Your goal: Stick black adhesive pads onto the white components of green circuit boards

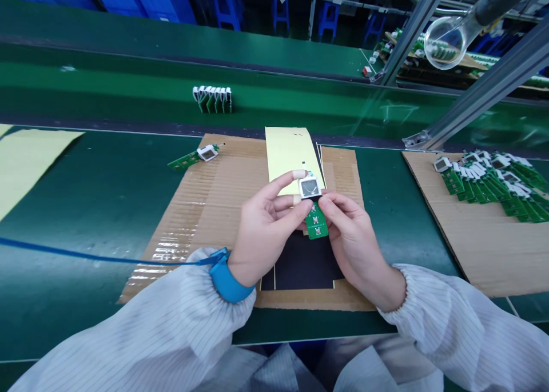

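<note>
A small green circuit board point(317, 225) with a white-framed display is held up between both hands over the cardboard. My left hand point(268, 226), with a blue wrist strap and pale fingertip covers, pinches it from the left, its forefinger reaching to the display's top. From the right, my right hand point(351, 238) grips the board's edge just below the display with thumb and fingers. Beneath them lie a yellow sheet point(287, 152) and a black sheet point(304, 266) on the cardboard point(214, 192). Part of the board is covered by my fingers.
One similar board point(195, 156) lies at the cardboard's upper left. Several more boards point(493, 180) are piled on another cardboard piece point(472, 249) at right. A row of boards point(212, 99) stands on the green strip behind. A blue cord point(107, 258) runs left from my wrist.
</note>
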Motion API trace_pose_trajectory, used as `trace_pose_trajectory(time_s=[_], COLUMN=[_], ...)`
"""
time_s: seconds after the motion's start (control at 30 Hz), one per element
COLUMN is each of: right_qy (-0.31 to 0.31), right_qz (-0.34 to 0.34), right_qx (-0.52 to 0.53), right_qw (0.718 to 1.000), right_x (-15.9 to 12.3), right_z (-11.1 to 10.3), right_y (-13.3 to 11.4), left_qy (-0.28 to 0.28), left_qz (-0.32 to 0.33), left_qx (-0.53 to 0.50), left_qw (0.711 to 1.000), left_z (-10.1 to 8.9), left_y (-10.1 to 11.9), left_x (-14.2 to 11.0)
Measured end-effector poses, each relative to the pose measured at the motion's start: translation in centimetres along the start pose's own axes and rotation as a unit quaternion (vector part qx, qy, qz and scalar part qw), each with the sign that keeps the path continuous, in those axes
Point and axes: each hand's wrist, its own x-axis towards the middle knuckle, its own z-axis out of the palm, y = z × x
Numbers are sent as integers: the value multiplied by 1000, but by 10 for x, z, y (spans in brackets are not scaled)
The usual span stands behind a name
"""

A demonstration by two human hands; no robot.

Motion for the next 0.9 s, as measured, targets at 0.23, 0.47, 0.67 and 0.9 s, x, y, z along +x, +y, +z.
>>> trace_pose_trajectory(time_s=[0.23, 0.47, 0.67, 0.9], right_qy=[13, 28, 4, -104], right_qz=[-53, -151, -146, -54], right_qx=[-29, -114, -112, -82], right_qw=[998, 981, 983, 990], right_x=[-1, 2, 7, 15], right_z=[1, 0, -3, -9], right_y=[0, 2, 0, -7], left_qy=[23, 33, 11, -49], left_qz=[54, 80, 68, 24], left_qx=[45, 88, 68, 32], left_qw=[997, 992, 995, 998], left_z=[-2, -3, -7, -17], left_y=[-1, -4, -1, -4], left_x=[0, -2, 0, 7])
